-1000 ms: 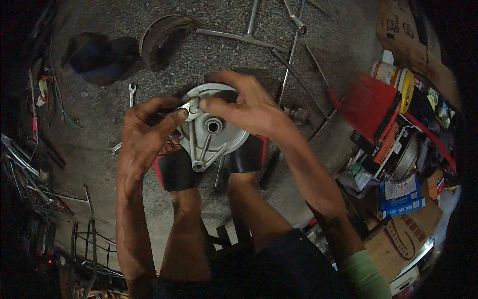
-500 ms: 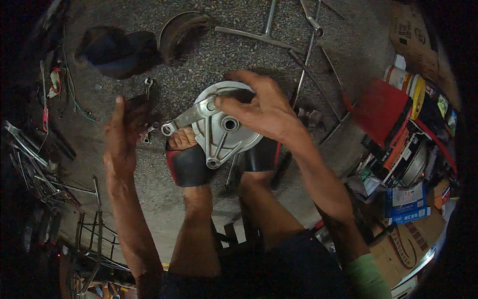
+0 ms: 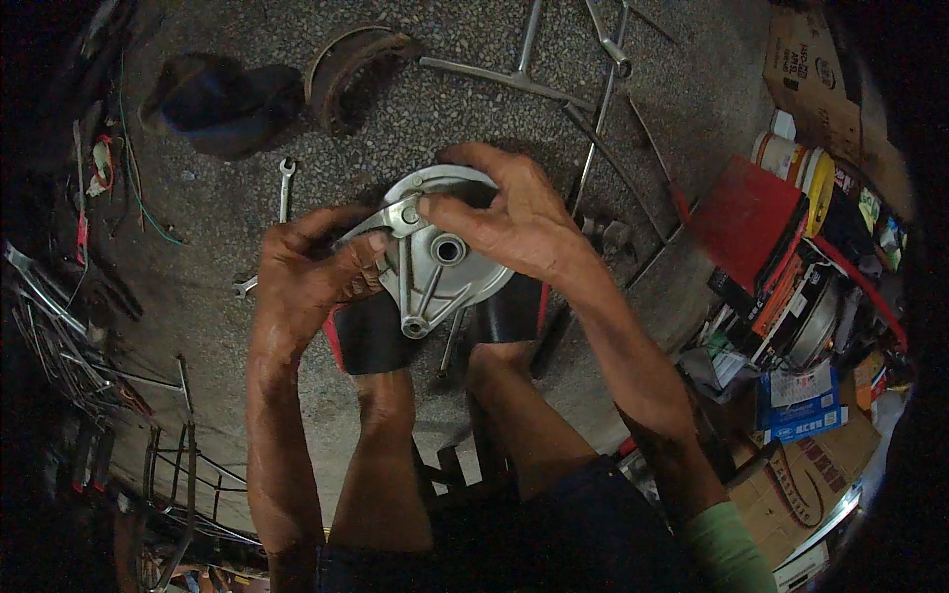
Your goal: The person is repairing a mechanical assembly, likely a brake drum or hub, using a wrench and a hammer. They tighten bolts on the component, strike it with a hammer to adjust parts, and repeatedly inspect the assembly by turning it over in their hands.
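A silver drum brake plate with a round centre hole is held above my sandalled feet. My right hand grips its upper right edge, thumb on the face and fingers behind the rim. My left hand is closed on the brake arm at the plate's upper left, thumb on top. The arm's outer end is hidden by that hand. Beside my left hand, an open-ended wrench head and another wrench end show on the ground; the hand covers what lies between.
A curved brake shoe and a dark cap-like bundle lie at the far left. Metal tubes stretch across the far ground. Stacked boxes and cardboard crowd the right; metal rods are piled left.
My left hand has moved right, from open beside the plate to closed on the brake arm. My right hand keeps its grip. The view has shifted slightly.
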Demonstrator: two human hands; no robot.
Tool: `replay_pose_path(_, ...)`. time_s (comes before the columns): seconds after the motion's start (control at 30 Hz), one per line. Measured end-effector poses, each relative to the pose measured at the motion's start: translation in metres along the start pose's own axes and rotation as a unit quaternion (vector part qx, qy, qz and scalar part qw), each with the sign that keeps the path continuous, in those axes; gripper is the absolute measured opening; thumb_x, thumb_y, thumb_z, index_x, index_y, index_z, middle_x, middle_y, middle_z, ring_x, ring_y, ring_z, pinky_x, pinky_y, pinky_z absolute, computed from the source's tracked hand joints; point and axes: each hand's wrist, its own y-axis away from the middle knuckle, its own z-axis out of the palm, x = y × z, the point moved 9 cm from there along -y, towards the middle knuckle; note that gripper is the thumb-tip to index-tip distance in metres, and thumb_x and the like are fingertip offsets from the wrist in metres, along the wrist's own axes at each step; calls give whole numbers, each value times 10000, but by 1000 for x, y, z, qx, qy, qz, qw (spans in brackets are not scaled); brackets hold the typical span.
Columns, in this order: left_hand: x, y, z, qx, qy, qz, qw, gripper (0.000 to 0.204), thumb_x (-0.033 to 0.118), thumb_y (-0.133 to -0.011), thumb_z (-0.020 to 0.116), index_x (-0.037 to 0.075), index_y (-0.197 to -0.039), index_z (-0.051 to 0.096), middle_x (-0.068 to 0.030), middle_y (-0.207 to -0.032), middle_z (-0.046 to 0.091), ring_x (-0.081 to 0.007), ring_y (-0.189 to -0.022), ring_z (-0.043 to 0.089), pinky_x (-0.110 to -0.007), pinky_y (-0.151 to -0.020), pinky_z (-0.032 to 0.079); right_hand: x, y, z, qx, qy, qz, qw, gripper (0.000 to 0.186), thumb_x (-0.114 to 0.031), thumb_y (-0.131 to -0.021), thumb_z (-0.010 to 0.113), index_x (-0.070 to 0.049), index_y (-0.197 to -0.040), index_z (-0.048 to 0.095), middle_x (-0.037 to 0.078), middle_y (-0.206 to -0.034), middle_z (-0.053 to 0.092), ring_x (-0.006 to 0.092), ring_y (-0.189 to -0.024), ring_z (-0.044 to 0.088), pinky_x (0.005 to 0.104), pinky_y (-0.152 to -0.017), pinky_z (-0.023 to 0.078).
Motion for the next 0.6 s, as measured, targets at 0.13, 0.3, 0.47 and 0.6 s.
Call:
replay_pose_path(0.13, -4, 3, -4, 12, -21, -67, 997, 265, 142, -807, 789, -16, -1009, 723, -63, -855, 710, -111, -748, 650, -249, -654, 515, 0, 0, 1, 4, 0, 3, 1000, 459, -272, -832, 736, 54, -1137, 628, 141, -980, 690, 152, -847, 658, 292, -714, 540)
replay_pose_path(0.3, 1, -1, -5, 32, -56, -21, 998, 259, 137, -789, 795, -9, -994, 734, -62, -812, 705, -125, -722, 646, -278, -694, 512, 2, 4, -9, 52, 33, -19, 998, 443, -247, -832, 746, 53, -1138, 631, 128, -1012, 688, 176, -929, 653, 318, -807, 530)
replay_pose_path(0.47, -7, 0, -9, 26, -40, -61, 997, 288, 160, -779, 792, -18, -995, 725, -68, -827, 697, -138, -746, 650, -293, -712, 512, 31, 57, -64, 290, -62, -16, 955, 346, -234, -847, 739, 39, -1043, 658, 114, -950, 694, 170, -899, 639, 333, -796, 513)
replay_pose_path(0.6, -13, 3, -7, 27, -7, -116, 993, 428, 198, -792, 778, -29, -1137, 664, -80, -902, 689, -137, -779, 647, -297, -708, 510, 125, 122, -91, 339, -6, 150, 929, 361, -284, -829, 769, 44, -924, 649, 83, -828, 672, 156, -759, 604, 323, -697, 483)
